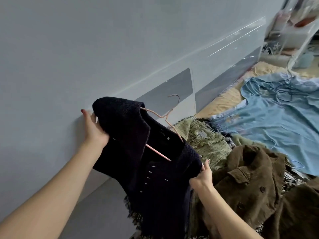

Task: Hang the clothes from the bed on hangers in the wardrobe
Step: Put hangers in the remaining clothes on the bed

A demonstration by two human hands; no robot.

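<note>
Above the clothes-strewn bed (222, 99), a dark knitted cardigan (138, 152) on a pink wire hanger (165, 118) is gripped at its shoulders by outstretched left hand (95, 130) and right hand (202, 176)

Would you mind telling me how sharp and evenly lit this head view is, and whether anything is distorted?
Head view: dim, flat light; the dark knit garment on the pink hanger loses detail; glare streaks the glossy panel; wide-angle bending tilts the bed; the far corner is blurred.

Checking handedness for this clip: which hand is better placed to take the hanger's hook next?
Probably the left hand: it grips the dark knitted jacket's shoulder nearer the pink wire hanger's hook; the right hand holds the far shoulder.
</note>
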